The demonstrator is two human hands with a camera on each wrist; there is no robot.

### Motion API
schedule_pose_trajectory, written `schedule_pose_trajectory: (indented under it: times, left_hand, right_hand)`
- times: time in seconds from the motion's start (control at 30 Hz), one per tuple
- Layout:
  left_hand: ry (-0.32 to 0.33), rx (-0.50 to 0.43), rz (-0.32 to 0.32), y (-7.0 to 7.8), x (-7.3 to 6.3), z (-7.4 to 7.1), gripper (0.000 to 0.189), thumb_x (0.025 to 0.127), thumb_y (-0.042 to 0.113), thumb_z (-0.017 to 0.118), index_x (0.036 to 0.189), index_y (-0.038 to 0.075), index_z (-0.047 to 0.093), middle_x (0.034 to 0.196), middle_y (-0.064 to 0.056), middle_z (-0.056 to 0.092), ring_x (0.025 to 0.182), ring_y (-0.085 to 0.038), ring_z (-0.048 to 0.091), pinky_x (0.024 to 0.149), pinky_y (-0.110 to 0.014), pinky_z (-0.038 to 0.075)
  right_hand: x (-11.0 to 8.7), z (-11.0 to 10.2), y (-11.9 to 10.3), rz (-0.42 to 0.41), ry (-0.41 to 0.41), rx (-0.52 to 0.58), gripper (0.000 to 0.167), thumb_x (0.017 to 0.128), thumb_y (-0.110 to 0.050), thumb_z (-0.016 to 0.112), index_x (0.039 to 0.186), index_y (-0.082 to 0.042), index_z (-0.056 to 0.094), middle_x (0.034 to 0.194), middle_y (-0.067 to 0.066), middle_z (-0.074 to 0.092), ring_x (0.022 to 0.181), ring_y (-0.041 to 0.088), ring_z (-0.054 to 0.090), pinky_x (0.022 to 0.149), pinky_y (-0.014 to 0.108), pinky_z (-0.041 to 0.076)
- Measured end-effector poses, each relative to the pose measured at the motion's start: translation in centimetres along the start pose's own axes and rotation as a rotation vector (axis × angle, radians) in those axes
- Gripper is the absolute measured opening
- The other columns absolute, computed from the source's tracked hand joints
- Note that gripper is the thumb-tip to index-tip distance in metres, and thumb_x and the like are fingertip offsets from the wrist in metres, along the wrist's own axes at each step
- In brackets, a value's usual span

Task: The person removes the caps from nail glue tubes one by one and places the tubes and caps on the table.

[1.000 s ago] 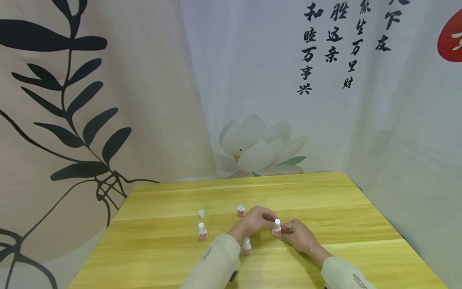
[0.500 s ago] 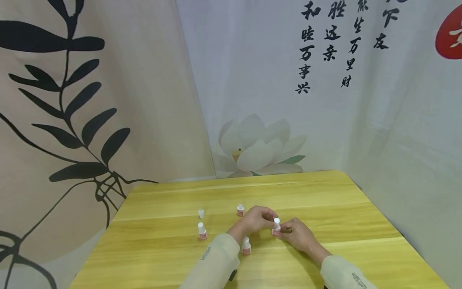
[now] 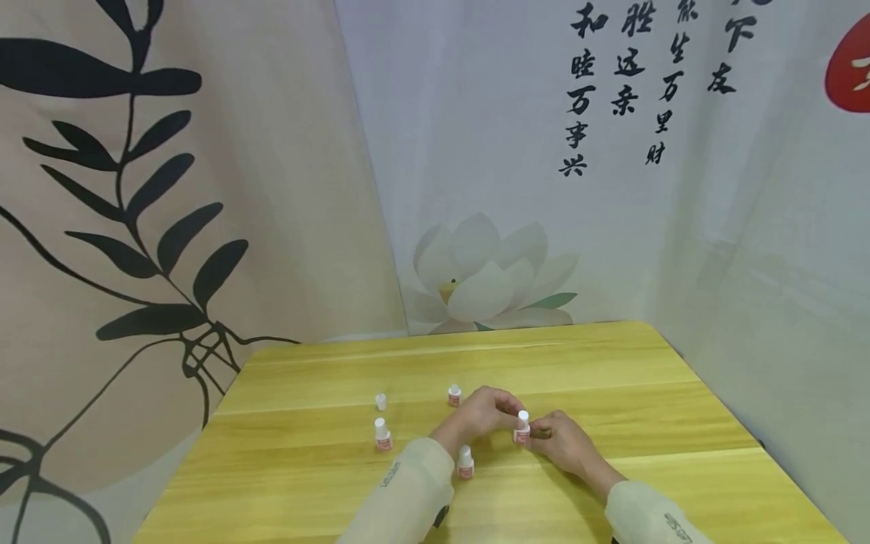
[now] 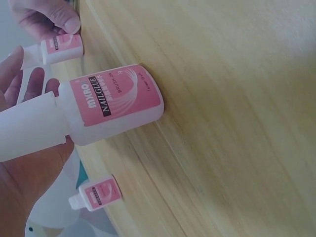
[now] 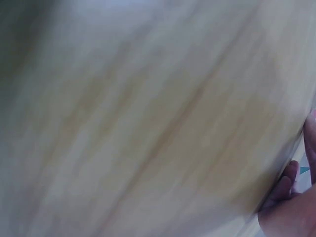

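Between my hands, in the head view, is a small white nail glue bottle (image 3: 522, 436) with a pink label and a white cap (image 3: 523, 416). My left hand (image 3: 484, 414) reaches in from the left, its fingertips at the cap. From the other side, my right hand (image 3: 563, 442) pinches the bottle's body; its thumb lies against the label in the left wrist view. Close to my left wrist stands another capped nail glue bottle (image 4: 118, 103), upright and untouched. Only part of my right hand (image 5: 291, 212) shows in the right wrist view, at the lower right edge.
Left of my forearm stands a capped bottle (image 3: 383, 436), with a loose white cap (image 3: 381, 402) behind it. A bottle with a short, bare top (image 3: 454, 396) stands farther back. All are on the wooden table (image 3: 306, 483), before a printed curtain (image 3: 306, 189).
Both hands keep their places at the nail glue bottle. Only the head view shifts slightly.
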State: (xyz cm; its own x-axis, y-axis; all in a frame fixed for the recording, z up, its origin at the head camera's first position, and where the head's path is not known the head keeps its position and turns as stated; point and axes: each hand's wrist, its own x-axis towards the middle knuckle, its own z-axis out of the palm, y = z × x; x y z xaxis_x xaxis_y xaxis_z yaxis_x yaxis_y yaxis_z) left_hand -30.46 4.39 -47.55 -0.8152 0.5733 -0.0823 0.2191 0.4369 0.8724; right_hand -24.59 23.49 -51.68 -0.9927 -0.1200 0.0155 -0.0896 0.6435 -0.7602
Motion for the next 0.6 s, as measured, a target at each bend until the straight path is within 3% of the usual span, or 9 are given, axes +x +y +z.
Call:
schedule_pose_trajectory:
  times: [0.2,0.6]
  left_hand:
    - [0.015,-0.003,-0.002,-0.04,0.1,0.16,0.01,0.086,0.02,0.079,0.092,0.017,0.071,0.087,0.011,0.067,0.085,-0.007,0.059,0.083,-0.03,0.049]
    - [0.007,-0.02,-0.009,0.0,-0.04,-0.03,0.013,0.086,0.016,0.078,0.098,0.019,0.074,0.09,0.012,0.069,0.088,-0.007,0.06,0.085,-0.032,0.05]
  right_hand:
    - [-0.02,0.0,-0.05,0.002,0.002,-0.001,0.015,0.085,-0.026,0.078,0.099,-0.02,0.078,0.103,0.006,0.055,0.095,0.026,0.054,0.078,0.047,0.05]
    - [-0.12,0.03,0.11,-0.017,0.012,-0.023,0.017,0.085,-0.026,0.078,0.1,-0.019,0.078,0.101,0.005,0.055,0.095,0.024,0.053,0.078,0.046,0.049]
